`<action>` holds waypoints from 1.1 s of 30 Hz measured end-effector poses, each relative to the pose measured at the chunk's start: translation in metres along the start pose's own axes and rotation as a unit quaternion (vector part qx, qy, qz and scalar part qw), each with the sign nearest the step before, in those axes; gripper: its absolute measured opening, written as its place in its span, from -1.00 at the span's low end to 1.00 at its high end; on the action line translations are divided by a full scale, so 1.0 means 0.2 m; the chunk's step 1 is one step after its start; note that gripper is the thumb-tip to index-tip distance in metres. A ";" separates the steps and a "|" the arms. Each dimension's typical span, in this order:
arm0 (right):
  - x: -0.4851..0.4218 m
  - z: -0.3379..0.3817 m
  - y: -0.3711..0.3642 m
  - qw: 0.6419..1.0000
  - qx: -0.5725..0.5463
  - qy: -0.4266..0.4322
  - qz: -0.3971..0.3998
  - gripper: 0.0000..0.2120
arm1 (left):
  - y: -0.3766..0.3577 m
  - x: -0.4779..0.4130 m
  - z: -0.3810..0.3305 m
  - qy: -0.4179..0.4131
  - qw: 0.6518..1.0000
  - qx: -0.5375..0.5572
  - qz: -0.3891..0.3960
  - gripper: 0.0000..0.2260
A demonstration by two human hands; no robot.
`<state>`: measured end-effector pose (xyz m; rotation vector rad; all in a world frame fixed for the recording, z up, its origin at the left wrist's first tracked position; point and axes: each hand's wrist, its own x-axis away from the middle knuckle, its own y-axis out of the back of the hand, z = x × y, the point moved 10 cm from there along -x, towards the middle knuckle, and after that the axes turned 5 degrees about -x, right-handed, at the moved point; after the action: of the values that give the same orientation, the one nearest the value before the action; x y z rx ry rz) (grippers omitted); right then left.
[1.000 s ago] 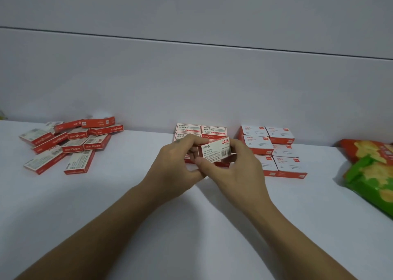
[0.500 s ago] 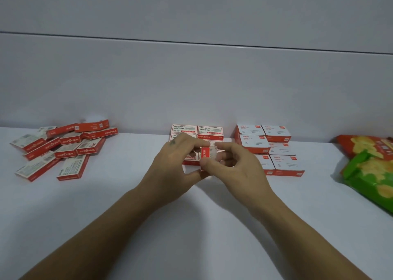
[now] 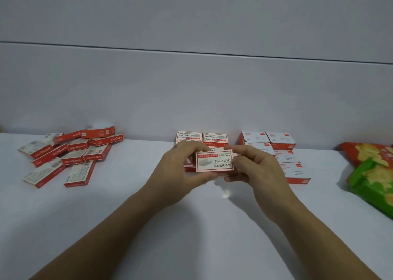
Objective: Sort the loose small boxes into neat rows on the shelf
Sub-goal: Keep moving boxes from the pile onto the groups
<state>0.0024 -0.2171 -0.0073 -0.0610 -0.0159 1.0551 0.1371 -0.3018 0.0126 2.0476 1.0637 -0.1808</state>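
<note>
Between both hands: box (image 3: 214, 160) | left hand (image 3: 178, 169), right hand (image 3: 257, 167) pinch ends

Held box (image 3: 214, 161): "wenguxe", "24/6", upside down

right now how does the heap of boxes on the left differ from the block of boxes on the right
The left heap lies jumbled, boxes overlapping at odd angles; the right block sits squared up in straight rows. The left heap's boxes are flat and slim; the right block's look deeper. Both are red-and-white boxes on the white shelf.
</note>
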 end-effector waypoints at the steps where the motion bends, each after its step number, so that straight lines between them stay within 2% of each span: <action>1: 0.00 0.00 0.00 1.000 -0.005 0.000 -0.004 -0.73 | 0.00 0.00 0.00 0.004 1.000 0.006 -0.003 -0.61; 5: 0.01 0.00 0.00 1.000 0.012 0.016 -0.012 -0.77 | 0.00 0.01 -0.01 0.029 0.999 0.043 0.007 -0.60; 9: 0.00 0.02 0.00 0.999 0.033 0.033 -0.012 -0.97 | -0.02 0.01 0.01 0.077 0.986 0.141 0.038 -0.55; 14: 0.00 0.01 0.00 0.999 0.045 0.023 0.004 -0.87 | -0.06 0.02 0.03 0.093 0.975 0.192 0.069 -0.54; 17: 0.00 0.00 -0.02 0.999 0.032 0.003 0.028 -0.93 | -0.07 0.02 0.03 0.094 0.962 0.249 0.069 -0.58; 22: 0.03 -0.02 -0.12 0.991 0.024 -0.008 0.134 -0.49 | -0.10 0.02 0.02 0.110 0.927 0.346 0.093 -0.66; 26: 0.01 0.00 -0.10 0.995 0.000 0.028 0.094 -0.55 | -0.07 0.02 0.06 0.141 0.945 0.292 0.048 -0.78; 28: 0.00 -0.01 -0.07 0.998 -0.028 0.028 0.058 -0.60 | -0.05 0.02 0.06 0.121 0.966 0.226 0.044 -0.66; 30: -0.01 -0.02 -0.05 0.998 -0.046 0.023 0.034 -0.65 | -0.07 0.03 0.03 0.087 0.987 0.116 0.064 -0.51; 31: -0.01 -0.02 -0.04 0.998 -0.047 0.020 0.028 -0.68 | -0.08 0.04 0.02 0.073 0.992 0.075 0.066 -0.48; 33: -0.01 -0.02 -0.05 0.998 -0.049 0.015 0.027 -0.72 | -0.08 0.04 0.01 0.062 0.996 0.061 0.037 -0.52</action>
<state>0.0099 -0.2233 -0.0114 -0.1678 -0.0392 1.1075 0.1314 -0.2929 -0.0010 2.2290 1.0727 -0.0836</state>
